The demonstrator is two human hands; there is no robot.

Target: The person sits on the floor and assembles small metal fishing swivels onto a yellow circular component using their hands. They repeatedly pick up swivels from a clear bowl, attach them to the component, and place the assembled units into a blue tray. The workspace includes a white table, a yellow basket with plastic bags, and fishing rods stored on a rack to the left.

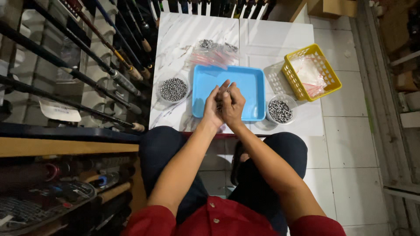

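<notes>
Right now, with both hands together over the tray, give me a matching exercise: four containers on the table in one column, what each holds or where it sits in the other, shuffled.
Things:
1. blue tray
2. yellow basket
3. round clear tub on the left
4. round clear tub on the right

Descriptions:
A. holds round grey metal balls
B. holds clear plastic bags
C. lies under the left hand and right hand
D. holds long grey metal pieces

Pairs: 1-C, 2-B, 3-A, 4-D

Bright overhead light on the white table [280, 39], dim shadowed left side, wide-angle bending at edges, sharp centre
</notes>
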